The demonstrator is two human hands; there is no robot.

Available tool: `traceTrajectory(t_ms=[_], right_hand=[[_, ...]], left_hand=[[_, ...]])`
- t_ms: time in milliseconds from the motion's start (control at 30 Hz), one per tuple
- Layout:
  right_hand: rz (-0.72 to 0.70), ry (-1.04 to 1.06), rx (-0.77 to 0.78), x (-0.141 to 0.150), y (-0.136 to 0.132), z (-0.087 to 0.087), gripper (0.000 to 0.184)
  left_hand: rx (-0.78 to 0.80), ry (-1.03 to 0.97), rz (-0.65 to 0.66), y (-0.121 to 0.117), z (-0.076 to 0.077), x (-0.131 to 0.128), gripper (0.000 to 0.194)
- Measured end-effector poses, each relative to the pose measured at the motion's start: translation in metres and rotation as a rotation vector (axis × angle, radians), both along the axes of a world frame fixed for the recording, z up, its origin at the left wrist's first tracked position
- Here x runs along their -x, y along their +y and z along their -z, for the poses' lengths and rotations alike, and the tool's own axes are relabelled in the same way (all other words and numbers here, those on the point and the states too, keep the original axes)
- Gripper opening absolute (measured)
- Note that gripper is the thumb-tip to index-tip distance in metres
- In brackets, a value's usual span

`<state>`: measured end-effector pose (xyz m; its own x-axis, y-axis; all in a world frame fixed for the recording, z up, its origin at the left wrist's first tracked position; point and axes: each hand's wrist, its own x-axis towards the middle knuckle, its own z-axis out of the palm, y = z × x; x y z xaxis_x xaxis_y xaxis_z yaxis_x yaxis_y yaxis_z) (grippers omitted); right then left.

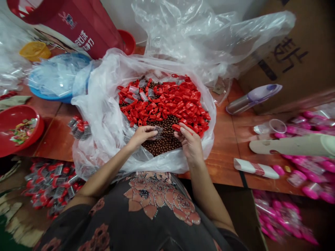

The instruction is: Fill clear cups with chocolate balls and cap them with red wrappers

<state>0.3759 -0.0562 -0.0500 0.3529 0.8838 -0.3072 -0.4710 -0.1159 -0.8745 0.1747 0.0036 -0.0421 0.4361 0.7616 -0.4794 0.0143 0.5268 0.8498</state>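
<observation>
A white plastic bag lies spread open before me, holding many small brown balls under a heap of red plastic caps. Several clear plastic cups rest among the caps on the far left. Above the balls, my left hand pinches a small clear plastic cup; what is inside it I cannot make out. My right hand grips a red plastic cap between thumb and fingers, a short way to the right of the cup.
Red-capped containers sit left of the bag, with more in a pile below. A blue basin and red bowl stand left. Right are a steel-and-lilac bottle, a cardboard tube, pink-capped containers and a large carton.
</observation>
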Motion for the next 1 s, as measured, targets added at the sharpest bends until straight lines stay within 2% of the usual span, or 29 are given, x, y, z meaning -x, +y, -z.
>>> traceTrajectory(t_ms=[133,233,333,433,567,633,767,867,1000], right_hand=[[-0.087,-0.018,-0.02,0.012,-0.001,-0.002,0.034],[-0.131,-0.076,-0.09,0.02,-0.001,-0.001,0.037],[-0.24,-0.168,-0.157,0.023,-0.001,-0.001,0.038],[-0.374,-0.358,-0.222,0.019,-0.001,-0.004,0.031],[-0.463,-0.653,-0.393,0.008,-0.002,-0.011,0.028],[-0.51,-0.777,-0.445,0.005,-0.002,-0.012,0.035],[-0.487,-0.976,-0.497,0.012,-0.004,-0.003,0.076],[-0.415,-1.064,-0.508,0.023,-0.007,0.008,0.075],[-0.453,-1.056,-0.57,0.031,-0.01,0.015,0.072]], left_hand=[[-0.05,-0.046,-0.019,-0.007,0.001,0.004,0.036],[-0.068,-0.104,-0.004,-0.012,0.005,0.003,0.039],[-0.075,-0.146,0.031,-0.014,0.006,0.002,0.039],[-0.106,-0.157,0.051,-0.015,0.004,0.002,0.038],[-0.119,-0.161,0.068,-0.017,-0.003,0.004,0.035],[-0.121,-0.172,0.069,-0.019,-0.006,0.005,0.036],[-0.175,-0.179,0.013,-0.024,-0.008,0.002,0.039],[-0.138,-0.235,-0.036,-0.029,-0.007,-0.006,0.041],[0.039,-0.277,-0.066,-0.035,-0.005,-0.016,0.051]])
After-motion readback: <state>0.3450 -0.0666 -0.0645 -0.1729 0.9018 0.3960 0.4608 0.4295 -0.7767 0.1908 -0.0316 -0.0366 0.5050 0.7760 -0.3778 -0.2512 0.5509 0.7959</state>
